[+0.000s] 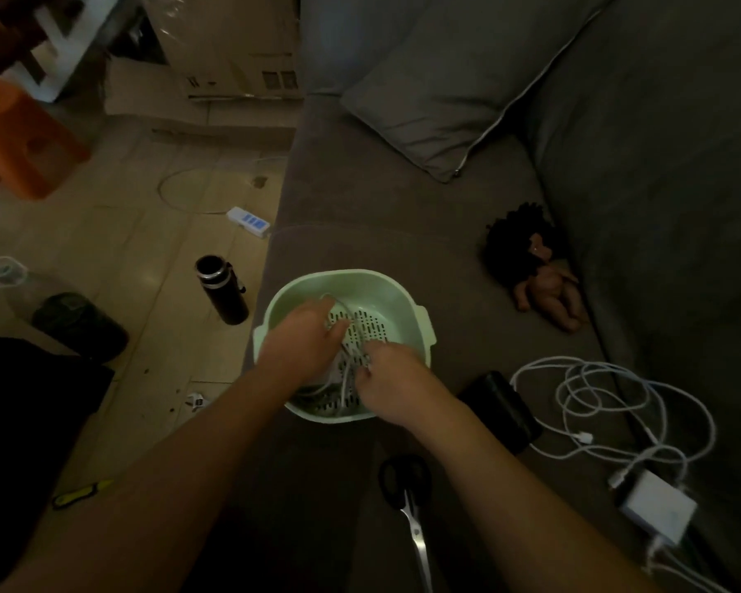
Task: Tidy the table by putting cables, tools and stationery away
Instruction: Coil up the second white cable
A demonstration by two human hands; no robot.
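Down on the grey sofa (381,216), a pale green basket (420,323) with a slotted bottom sits on the seat cushion near its left edge, and both hands are inside it. The left hand (302,342) reaches in from the near left with its fingers curled down over a bundle of white cables (351,361) lying in the basket; the right hand (392,380) comes in from the near right and pinches strands of the same bundle between fingertips and thumb, so both hands are grasping the cables. To the right of the basket, a black pouch-like object (503,410) lies on the cushion, and further right a loose coil of white cable (608,404) sprawls across the seat, running down to a white charger block (657,505) at the near right. A pair of scissors (407,494) with black handles lies on the sofa, just near of the basket and under the right forearm. A small doll (540,276) with dark hair rests far right against the backrest, and a grey cushion (441,100) leans at the far end. On the tiled floor to the left stand a black flask (223,291) and a white power strip (249,221), with a yellow-handled tool (82,492) at the near left.
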